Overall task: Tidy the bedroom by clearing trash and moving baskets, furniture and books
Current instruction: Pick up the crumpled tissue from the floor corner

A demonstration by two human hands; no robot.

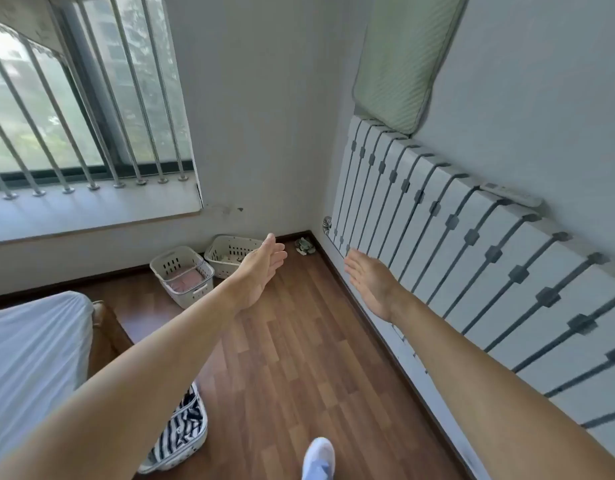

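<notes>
Left hand and right hand extended forward, fingers straight and together, holding nothing. Two white baskets stand touching on the floor by the corner.

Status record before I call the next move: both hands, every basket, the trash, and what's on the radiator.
left hand: open, holding nothing
right hand: open, holding nothing
basket pair: near basket, something pink inside; far basket next to it
third basket: beside the bed, holds striped cloth
trash: crumpled, in the corner
radiator: remote and green cushion on top
</notes>
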